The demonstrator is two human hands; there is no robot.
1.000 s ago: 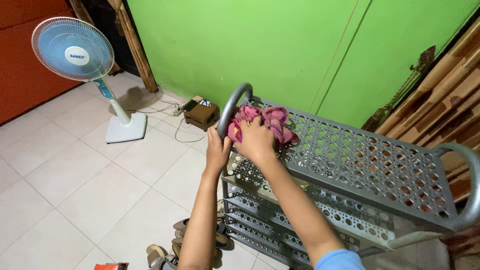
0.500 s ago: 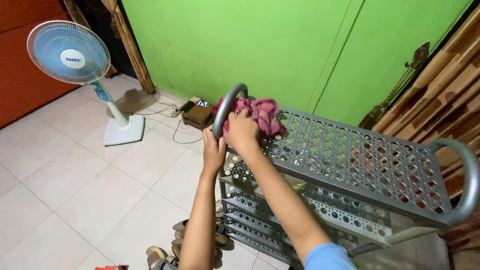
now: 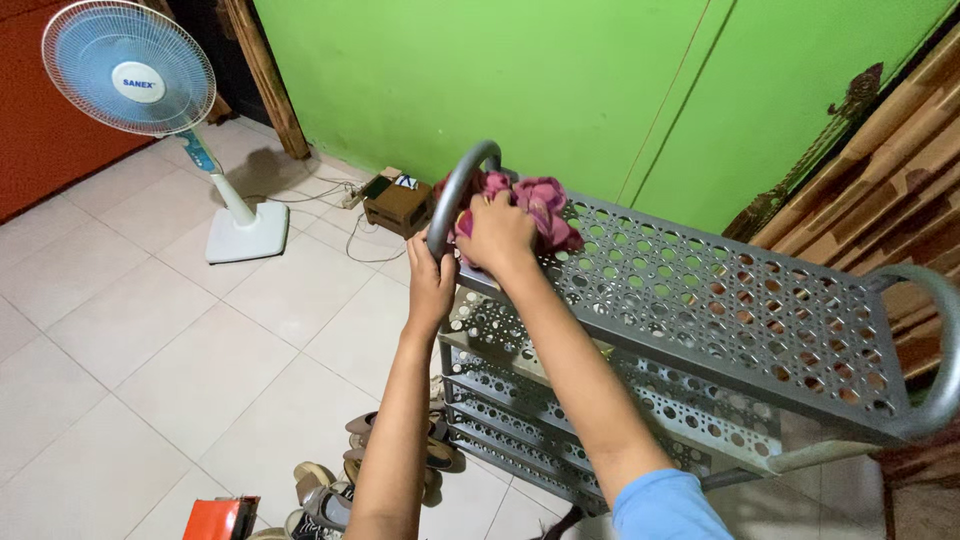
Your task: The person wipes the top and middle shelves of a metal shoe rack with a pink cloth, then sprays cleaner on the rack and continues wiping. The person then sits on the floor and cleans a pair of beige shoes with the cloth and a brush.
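Cloth [image 3: 540, 205] bunched under right hand [image 3: 497, 235], pressed on rack top [image 3: 720, 300]; left hand [image 3: 430, 280] clasps rack hoop [image 3: 455, 190].

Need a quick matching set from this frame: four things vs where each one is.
1. pink cloth
2. left hand
3. standing fan
4. shoes

A. on the tiled floor, upper left
B. on the floor by the rack's base
C. gripping the curved grey handle
D. on the perforated top shelf, under the right hand

Pairs: 1-D, 2-C, 3-A, 4-B
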